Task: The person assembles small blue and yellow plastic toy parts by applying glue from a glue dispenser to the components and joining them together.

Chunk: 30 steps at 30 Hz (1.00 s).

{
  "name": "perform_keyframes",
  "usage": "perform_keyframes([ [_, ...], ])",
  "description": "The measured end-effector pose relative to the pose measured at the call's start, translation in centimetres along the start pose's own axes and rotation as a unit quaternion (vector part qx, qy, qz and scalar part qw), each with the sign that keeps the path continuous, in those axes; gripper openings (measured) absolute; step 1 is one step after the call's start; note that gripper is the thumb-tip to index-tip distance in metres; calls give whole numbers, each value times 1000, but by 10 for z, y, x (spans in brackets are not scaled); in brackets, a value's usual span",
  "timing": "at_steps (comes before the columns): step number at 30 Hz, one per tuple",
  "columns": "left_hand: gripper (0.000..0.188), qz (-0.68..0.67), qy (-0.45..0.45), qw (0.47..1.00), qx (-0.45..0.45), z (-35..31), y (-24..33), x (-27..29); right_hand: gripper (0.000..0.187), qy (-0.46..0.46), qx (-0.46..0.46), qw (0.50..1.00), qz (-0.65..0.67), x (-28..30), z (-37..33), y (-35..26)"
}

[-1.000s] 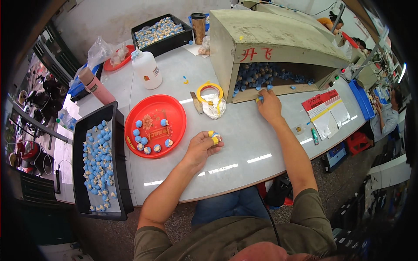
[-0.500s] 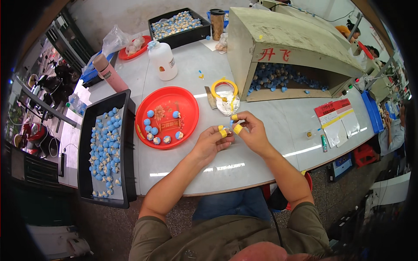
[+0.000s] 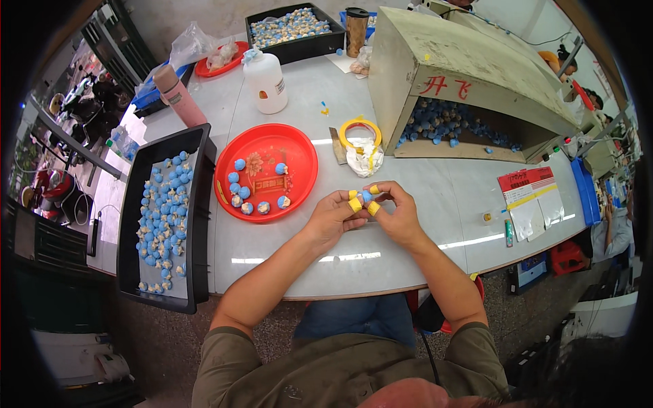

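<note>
My left hand (image 3: 333,219) and my right hand (image 3: 401,216) meet over the front middle of the table, with yellow tape wrapped round their thumbs and forefingers. Between the fingertips they pinch a small blue ball-shaped piece (image 3: 367,196); its finer details are hidden by the fingers. To the left stands a round red tray (image 3: 299,187) holding several blue balls (image 3: 264,207), some with cream-coloured ragged tops. Just beyond my hands, a roll of yellow tape (image 3: 348,128) rests by a crumpled white wad (image 3: 364,160) and a flat metal blade (image 3: 337,146).
A black bin (image 3: 201,224) of similar balls stands far left, another black bin (image 3: 299,51) at the back. A white bottle (image 3: 265,85) and pink flask (image 3: 178,98) stand behind the tray. At right are a wooden box (image 3: 469,64) of blue pieces and red-topped papers (image 3: 534,194).
My hands have drawn closer together, and both now grip the blue piece, which was nearer my right fingertips. The whole view has shifted slightly.
</note>
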<state>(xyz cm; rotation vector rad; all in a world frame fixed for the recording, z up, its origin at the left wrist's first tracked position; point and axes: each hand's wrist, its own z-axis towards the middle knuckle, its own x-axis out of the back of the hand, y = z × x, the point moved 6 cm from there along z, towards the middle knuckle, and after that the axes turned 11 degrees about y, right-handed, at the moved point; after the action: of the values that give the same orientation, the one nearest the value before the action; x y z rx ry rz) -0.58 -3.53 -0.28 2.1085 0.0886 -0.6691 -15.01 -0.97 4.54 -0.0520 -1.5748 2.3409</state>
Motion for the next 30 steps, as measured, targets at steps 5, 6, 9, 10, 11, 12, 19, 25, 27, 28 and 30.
perform_keyframes([
  [5,20,-56,-12,998,31,1,1,0,22,-7,-55,998,41,4,5,8],
  [6,20,-53,-12,998,30,2,0,0,22,-10,-64,996,54,5,5,10],
  [9,23,-44,-10,998,33,3,-3,0,23,-14,-69,996,62,6,4,12],
  [10,23,-44,-9,998,33,3,-3,0,24,-16,-64,996,58,6,4,11],
  [11,25,-50,-19,998,32,3,-3,0,24,-16,-65,996,58,6,3,10],
  [12,27,-57,-29,998,31,3,-2,-1,24,-16,-48,998,43,6,3,7],
  [19,27,-77,-42,995,39,3,-7,0,24,-22,32,999,-35,4,2,-9],
  [25,26,-81,-30,996,39,4,-9,0,25,-21,49,996,-72,8,2,-10],
  [27,26,-70,-32,997,32,5,-9,1,25,-19,53,995,-82,8,2,-10],
  [28,26,-72,-30,996,31,5,-9,1,25,-14,57,994,-92,8,1,-11],
  [30,27,-65,-32,997,26,4,-8,1,25,-14,63,993,-98,6,1,-14],
])
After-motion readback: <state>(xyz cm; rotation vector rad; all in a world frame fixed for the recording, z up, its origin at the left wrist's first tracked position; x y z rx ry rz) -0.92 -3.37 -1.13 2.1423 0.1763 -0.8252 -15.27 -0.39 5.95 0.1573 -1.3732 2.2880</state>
